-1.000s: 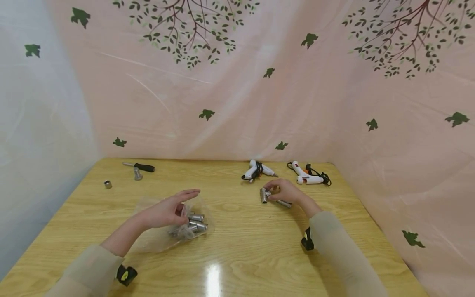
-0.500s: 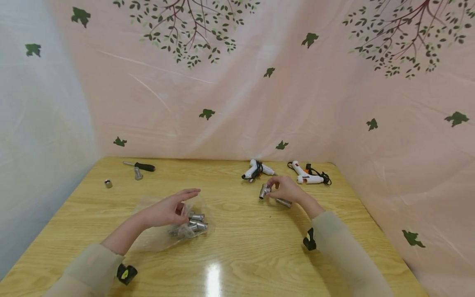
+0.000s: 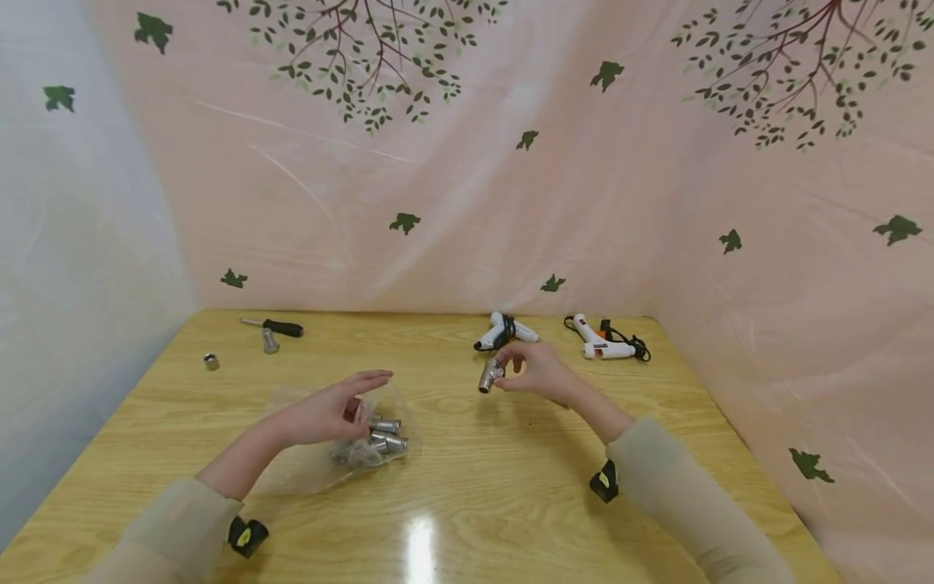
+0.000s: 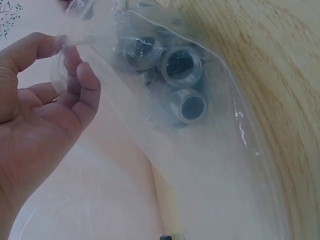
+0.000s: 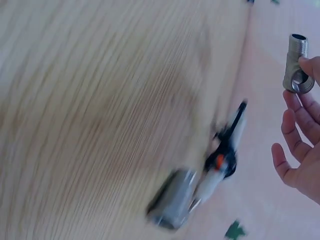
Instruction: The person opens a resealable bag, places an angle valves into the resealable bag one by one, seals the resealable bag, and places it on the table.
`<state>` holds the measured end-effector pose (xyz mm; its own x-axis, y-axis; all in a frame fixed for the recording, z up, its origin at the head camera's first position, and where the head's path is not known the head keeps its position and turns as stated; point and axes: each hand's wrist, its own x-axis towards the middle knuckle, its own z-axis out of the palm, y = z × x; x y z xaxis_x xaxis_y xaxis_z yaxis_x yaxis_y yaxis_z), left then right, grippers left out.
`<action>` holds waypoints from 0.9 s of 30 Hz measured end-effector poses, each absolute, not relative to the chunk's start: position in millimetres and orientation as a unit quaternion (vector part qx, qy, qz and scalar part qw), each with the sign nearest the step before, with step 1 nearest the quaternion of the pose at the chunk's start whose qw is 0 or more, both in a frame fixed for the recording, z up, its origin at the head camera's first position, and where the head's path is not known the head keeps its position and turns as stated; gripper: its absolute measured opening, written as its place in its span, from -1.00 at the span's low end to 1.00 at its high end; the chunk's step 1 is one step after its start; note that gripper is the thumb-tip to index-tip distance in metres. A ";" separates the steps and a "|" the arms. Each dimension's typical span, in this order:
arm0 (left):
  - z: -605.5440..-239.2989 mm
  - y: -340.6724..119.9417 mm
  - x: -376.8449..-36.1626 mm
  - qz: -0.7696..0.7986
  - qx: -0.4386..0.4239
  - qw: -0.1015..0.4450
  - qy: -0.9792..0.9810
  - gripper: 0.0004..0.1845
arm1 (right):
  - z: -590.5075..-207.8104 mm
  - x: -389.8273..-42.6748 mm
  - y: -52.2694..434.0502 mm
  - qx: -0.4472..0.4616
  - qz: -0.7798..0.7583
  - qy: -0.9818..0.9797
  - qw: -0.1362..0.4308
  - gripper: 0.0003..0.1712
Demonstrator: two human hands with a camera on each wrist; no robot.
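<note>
Glossy pale-pink sheeting [image 3: 314, 203] is hanging behind the yellow wood-grain table [image 3: 511, 503] and running along its right side; whitish-grey sheeting [image 3: 87, 211] is covering the left. Printed leafy brown-branched trees [image 3: 374, 45] are filling the top; dark-green shapes [image 3: 404, 223], probably birds, are dotting both. A white glare streak [image 3: 419, 551] is shining low on the table.

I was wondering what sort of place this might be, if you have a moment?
Probably a makeshift indoor workspace, though I cannot be certain: a screwdriver lies on a wood-grain table, with a creased, printed pink backdrop behind it.
</note>
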<state>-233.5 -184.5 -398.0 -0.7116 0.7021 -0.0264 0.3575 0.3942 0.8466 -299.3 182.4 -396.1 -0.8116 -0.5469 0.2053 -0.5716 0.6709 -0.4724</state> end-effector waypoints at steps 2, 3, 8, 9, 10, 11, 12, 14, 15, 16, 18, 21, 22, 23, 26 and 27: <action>-397.9 -185.2 -234.0 0.440 0.328 0.195 0.813 -0.14 | -393.8 -294.1 172.1 0.316 0.267 -0.910 0.027 -0.67; -397.9 -185.5 -234.2 0.438 0.328 0.195 0.814 -0.14 | -392.8 -291.1 167.1 0.321 0.273 -0.906 0.025 -0.66; -398.1 -186.2 -235.1 0.429 0.327 0.190 0.820 -0.14 | -391.4 -276.5 143.5 0.341 0.298 -0.891 0.014 -0.66; -397.9 -186.2 -235.0 0.428 0.327 0.189 0.821 -0.14 | -392.4 -273.8 139.2 0.341 0.303 -0.890 0.015 -0.67; -397.8 -186.3 -235.0 0.428 0.328 0.189 0.821 -0.14 | -393.4 -271.2 134.8 0.341 0.308 -0.888 0.015 -0.66; -397.7 -186.3 -234.8 0.430 0.328 0.190 0.820 -0.14 | -394.8 -268.7 130.4 0.342 0.314 -0.885 0.016 -0.66; -397.5 -186.3 -234.5 0.432 0.327 0.192 0.818 -0.14 | -396.3 -266.4 125.8 0.344 0.320 -0.883 0.017 -0.65; -397.0 -186.2 -234.0 0.437 0.327 0.195 0.815 -0.13 | -399.3 -261.7 116.8 0.348 0.332 -0.877 0.017 -0.65; -396.6 -186.1 -233.6 0.438 0.325 0.196 0.815 -0.14 | -401.4 -259.8 112.1 0.350 0.338 -0.873 0.016 -0.65; -396.3 -186.1 -233.3 0.440 0.324 0.198 0.814 -0.14 | -402.9 -257.7 107.4 0.355 0.344 -0.869 0.014 -0.65; -395.9 -186.2 -232.8 0.443 0.322 0.199 0.813 -0.14 | -406.0 -253.9 98.1 0.364 0.358 -0.860 0.008 -0.66; -395.6 -186.5 -232.4 0.443 0.322 0.199 0.813 -0.14 | -411.9 -250.7 84.9 0.379 0.365 -0.851 0.002 -0.67; -395.7 -186.6 -232.3 0.442 0.323 0.198 0.813 -0.14 | -413.9 -250.2 80.6 0.384 0.361 -0.850 0.004 -0.67; -395.6 -186.7 -232.2 0.442 0.324 0.197 0.813 -0.14 | -416.4 -250.1 76.4 0.389 0.360 -0.848 0.005 -0.68; -395.9 -187.2 -232.1 0.439 0.327 0.192 0.815 -0.14 | -422.0 -249.9 64.3 0.400 0.349 -0.847 0.012 -0.67; -396.0 -187.4 -232.1 0.436 0.328 0.190 0.816 -0.15 | -422.8 -249.3 60.6 0.400 0.348 -0.847 0.013 -0.67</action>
